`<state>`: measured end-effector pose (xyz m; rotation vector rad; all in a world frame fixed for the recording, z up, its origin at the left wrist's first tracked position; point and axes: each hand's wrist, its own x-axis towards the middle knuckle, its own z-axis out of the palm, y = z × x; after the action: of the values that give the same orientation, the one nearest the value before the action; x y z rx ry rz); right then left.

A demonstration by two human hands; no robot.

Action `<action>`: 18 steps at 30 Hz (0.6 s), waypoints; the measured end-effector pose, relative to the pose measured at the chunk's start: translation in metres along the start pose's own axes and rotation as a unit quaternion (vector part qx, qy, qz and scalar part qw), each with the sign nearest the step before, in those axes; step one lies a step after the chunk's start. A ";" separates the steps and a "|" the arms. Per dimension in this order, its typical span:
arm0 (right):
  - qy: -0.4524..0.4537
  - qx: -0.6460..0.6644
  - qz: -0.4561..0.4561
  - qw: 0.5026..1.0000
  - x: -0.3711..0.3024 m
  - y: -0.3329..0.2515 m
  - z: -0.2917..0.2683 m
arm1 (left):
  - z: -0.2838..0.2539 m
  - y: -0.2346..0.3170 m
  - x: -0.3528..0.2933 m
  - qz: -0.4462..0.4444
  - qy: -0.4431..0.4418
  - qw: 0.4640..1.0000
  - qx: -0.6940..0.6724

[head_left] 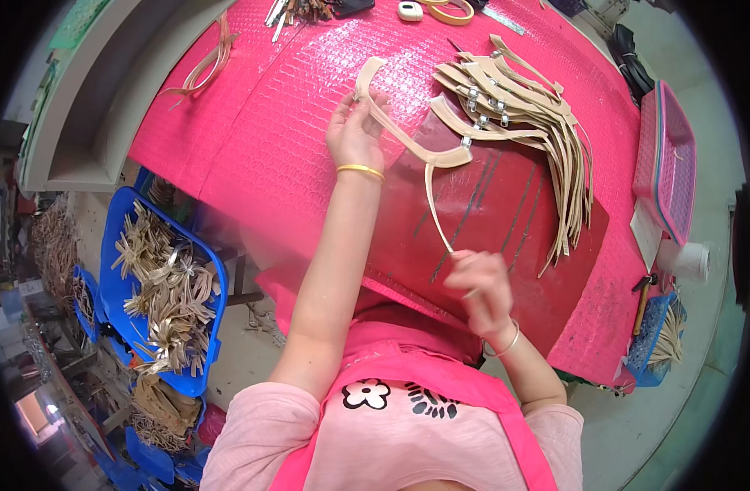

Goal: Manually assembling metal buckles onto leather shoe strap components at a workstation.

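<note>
A beige strap piece (397,131) with wide curved ends, like a sandal strap, is held up over the pink-covered table. My left hand (357,137) pinches it near its upper curved end. From its lower curved part a thin strip (437,204) runs down to my right hand (481,288), whose fingers are closed at the strip's end and somewhat blurred. Right of the held piece lies a pile of similar beige straps (547,131) with silver buckles (473,94), their long tails bending toward me. A dark red mat (506,213) lies under the piece and part of the pile.
The pink table cover (269,123) carries a few loose strips (215,61) at the far left and tape rolls (453,11) at the far edge. A blue basket of strap bundles (215,327) stands at left. Pink trays (673,164), a hammer (642,304) and a white roll (690,260) are at right.
</note>
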<state>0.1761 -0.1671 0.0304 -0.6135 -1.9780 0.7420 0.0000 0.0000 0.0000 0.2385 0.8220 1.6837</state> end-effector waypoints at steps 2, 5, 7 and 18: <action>0.166 0.076 0.084 0.979 0.014 -0.013 0.001 | 0.001 0.005 -0.003 -0.010 0.027 0.999 -0.020; 0.243 0.129 0.101 0.956 0.042 -0.005 0.002 | -0.006 0.007 0.010 -0.039 0.013 0.998 -0.054; 0.335 0.198 0.072 0.918 0.064 -0.009 0.001 | -0.016 0.009 0.014 -0.044 0.012 0.997 -0.055; 0.132 0.315 0.385 0.857 0.114 -0.007 0.004 | 0.007 0.040 -0.045 0.067 -0.060 0.993 0.074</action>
<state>0.1185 -0.0963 0.0995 -1.0306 -1.0768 1.6070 -0.0135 -0.0413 0.0424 0.5020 0.8561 1.7163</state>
